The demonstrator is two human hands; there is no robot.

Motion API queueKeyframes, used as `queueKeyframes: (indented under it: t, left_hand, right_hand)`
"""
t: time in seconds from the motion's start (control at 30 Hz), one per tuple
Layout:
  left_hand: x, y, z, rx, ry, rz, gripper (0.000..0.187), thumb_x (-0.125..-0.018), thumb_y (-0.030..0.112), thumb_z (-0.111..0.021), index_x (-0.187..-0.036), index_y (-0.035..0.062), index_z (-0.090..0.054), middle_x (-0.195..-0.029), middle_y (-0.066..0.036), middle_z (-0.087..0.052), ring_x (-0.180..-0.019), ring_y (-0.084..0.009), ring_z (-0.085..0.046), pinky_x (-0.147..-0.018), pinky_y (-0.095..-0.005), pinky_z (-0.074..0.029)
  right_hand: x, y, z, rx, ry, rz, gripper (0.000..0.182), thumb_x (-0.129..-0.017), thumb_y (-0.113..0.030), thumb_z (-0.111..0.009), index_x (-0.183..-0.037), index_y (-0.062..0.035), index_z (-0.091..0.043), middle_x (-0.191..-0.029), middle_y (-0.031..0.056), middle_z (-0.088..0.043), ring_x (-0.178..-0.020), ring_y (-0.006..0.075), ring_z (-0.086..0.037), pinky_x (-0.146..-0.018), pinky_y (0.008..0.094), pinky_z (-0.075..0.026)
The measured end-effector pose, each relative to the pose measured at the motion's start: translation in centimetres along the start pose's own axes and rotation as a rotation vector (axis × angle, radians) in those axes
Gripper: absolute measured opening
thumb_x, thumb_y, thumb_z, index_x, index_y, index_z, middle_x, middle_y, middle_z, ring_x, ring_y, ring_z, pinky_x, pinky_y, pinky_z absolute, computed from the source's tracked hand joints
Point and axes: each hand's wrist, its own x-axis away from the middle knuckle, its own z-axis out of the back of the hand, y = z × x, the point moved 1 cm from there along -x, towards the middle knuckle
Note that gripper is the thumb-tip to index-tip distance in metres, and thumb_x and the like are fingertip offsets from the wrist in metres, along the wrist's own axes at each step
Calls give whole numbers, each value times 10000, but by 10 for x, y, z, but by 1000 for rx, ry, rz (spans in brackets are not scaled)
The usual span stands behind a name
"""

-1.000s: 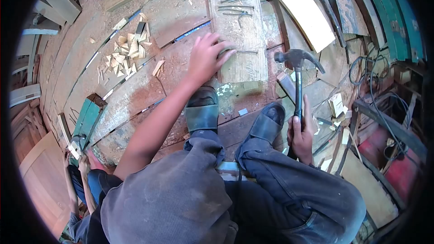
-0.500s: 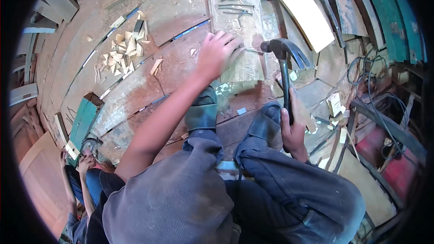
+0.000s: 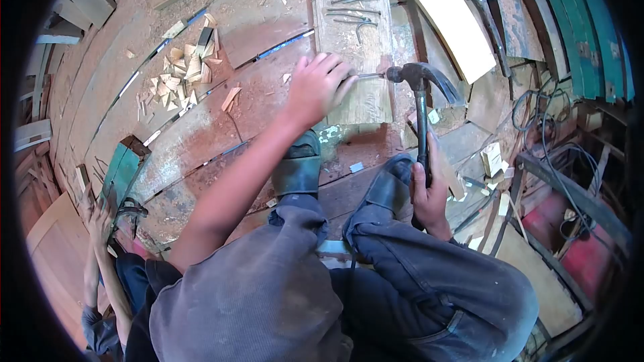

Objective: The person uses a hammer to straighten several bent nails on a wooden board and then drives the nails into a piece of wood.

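My left hand (image 3: 319,88) is closed around one end of a nail (image 3: 369,76) and holds it low over a wooden board (image 3: 362,104). In my right hand (image 3: 431,198) is the dark handle of a claw hammer (image 3: 421,117). The hammer's striking face touches or nearly touches the nail's right end, and its claw points right. Several loose nails (image 3: 355,12), one of them bent, lie farther up the same board.
Wood chips (image 3: 181,70) are heaped on the planks at left. A second hammer-like tool (image 3: 486,17) and a pale curved board (image 3: 446,20) lie at upper right. Tangled cable (image 3: 543,110) is at right. Another person's hands (image 3: 100,218) are by a green wood block (image 3: 124,167).
The hammer head and the nail have come together in nearly the same spot, with the nail showing more clearly. At lower left the other person's hands have shifted up and left.
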Motion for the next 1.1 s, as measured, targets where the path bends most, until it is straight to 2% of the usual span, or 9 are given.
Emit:
queueKeyframes:
  t: [0.1,0.23,0.47,0.57,0.6,0.73,0.87,1.1]
  left_hand:
    - [4,2,2,25,8,-9,137,-873,227,-747,-953,128,-696,-896,-22,-624,-867,-219,-593,-726,-362,-427]
    - [3,3,-1,40,62,-34,139,-862,207,-753,-948,118,-688,-890,-37,-616,-865,-230,-592,-726,-366,-443]
    - [1,0,-5,-31,130,-104,148,-845,206,-764,-938,131,-678,-868,-17,-614,-829,-209,-603,-687,-353,-434]
    - [-1,-2,-7,-56,133,-111,163,-834,213,-772,-957,146,-688,-863,0,-615,-818,-190,-610,-673,-345,-426]
    - [-1,-3,-8,-69,132,-119,172,-830,217,-775,-966,151,-692,-864,4,-615,-816,-185,-612,-668,-342,-424]
    - [0,-6,-9,-89,121,-139,197,-819,228,-783,-989,166,-707,-859,7,-614,-811,-182,-614,-660,-339,-430]
    - [2,-7,-9,-78,111,-156,189,-817,230,-785,-980,165,-717,-850,2,-609,-808,-184,-614,-658,-346,-452]
    - [-1,-8,-4,-54,73,-117,169,-834,246,-768,-979,171,-725,-852,-5,-620,-799,-187,-628,-662,-345,-472]
  right_hand:
    - [-2,1,-3,7,16,18,534,-1041,-126,-503,-1539,14,-371,-1399,259,-575,-1124,355,-671,-954,382,-495]
    - [-9,-6,-5,141,59,164,517,-1034,-110,-513,-1523,16,-399,-1404,258,-573,-1139,369,-668,-946,384,-504]
    - [-8,-3,-7,265,101,320,506,-1020,-109,-547,-1502,5,-443,-1433,243,-553,-1189,393,-639,-974,399,-500]
    - [-3,5,-10,153,16,162,504,-1019,-111,-549,-1498,6,-448,-1439,236,-548,-1224,387,-620,-991,398,-492]
    - [-3,7,-11,158,38,202,511,-1019,-119,-551,-1502,7,-441,-1431,242,-553,-1233,387,-612,-1003,393,-483]
    - [3,13,-12,102,17,17,519,-1026,-126,-540,-1513,9,-423,-1414,260,-561,-1200,378,-634,-994,387,-485]
    - [4,16,-10,34,34,-47,522,-1037,-134,-524,-1524,11,-402,-1408,267,-565,-1180,368,-648,-977,378,-488]
    - [-3,10,-8,65,103,74,529,-1041,-140,-522,-1532,7,-390,-1387,271,-578,-1156,365,-660,-956,374,-493]
